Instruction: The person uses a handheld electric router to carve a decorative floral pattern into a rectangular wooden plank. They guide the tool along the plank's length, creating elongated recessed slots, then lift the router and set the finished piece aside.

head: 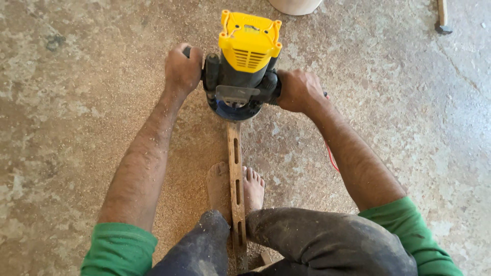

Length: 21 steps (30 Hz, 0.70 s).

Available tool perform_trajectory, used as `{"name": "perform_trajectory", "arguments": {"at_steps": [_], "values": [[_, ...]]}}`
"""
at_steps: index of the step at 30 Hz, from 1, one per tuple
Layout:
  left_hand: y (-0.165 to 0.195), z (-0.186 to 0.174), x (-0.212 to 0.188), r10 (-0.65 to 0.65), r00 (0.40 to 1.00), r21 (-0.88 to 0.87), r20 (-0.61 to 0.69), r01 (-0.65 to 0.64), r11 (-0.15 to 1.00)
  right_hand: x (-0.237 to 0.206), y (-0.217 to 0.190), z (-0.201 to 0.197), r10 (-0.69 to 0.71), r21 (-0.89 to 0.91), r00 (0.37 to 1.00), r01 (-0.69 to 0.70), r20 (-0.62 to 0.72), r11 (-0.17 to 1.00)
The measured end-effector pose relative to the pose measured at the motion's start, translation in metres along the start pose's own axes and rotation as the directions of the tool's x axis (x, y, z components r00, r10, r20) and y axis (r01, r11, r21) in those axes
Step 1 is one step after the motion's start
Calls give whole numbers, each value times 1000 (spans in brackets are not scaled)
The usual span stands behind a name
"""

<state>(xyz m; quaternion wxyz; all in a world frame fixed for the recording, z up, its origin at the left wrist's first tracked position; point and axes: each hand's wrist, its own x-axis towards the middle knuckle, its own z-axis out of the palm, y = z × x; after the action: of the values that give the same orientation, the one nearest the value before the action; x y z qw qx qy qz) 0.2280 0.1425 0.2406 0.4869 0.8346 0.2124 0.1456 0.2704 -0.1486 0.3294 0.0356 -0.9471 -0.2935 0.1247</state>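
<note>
A yellow and black plunge router point(244, 61) stands on the far end of a narrow wooden strip point(236, 179) with several long slots cut in it. My left hand point(182, 69) is closed around the router's left handle. My right hand point(298, 91) grips the right handle. The strip runs toward me along the floor and lies across my bare foot point(221, 186), between my knees. The router's cutter is hidden under its blue base.
Sawdust covers the concrete floor point(76, 102) around the strip. A thin red cord point(332, 158) hangs under my right forearm. A pale round container point(295, 5) sits at the top edge, and a hammer-like tool point(442, 20) lies at the top right.
</note>
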Motion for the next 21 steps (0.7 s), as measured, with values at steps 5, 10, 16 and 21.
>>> {"name": "perform_trajectory", "arguments": {"at_steps": [5, 10, 16, 21], "values": [[-4, 2, -1, -22, 999, -11, 47, 23, 1000, -5, 2, 3, -14, 30, 1000, 14, -6, 999], [-17, 3, -19, 48, 998, -128, 43, -42, 991, -7, 6, 30, 88, 0, 988, -89, 129, 996], [-18, 2, -44, 255, 959, -93, -125, -268, 959, -17, 10, 51, -41, -33, 993, 37, -110, 999], [-8, -2, -34, 170, 982, -80, -83, -176, 981, -11, 5, 35, 38, 1, 999, -38, 30, 999]]}}
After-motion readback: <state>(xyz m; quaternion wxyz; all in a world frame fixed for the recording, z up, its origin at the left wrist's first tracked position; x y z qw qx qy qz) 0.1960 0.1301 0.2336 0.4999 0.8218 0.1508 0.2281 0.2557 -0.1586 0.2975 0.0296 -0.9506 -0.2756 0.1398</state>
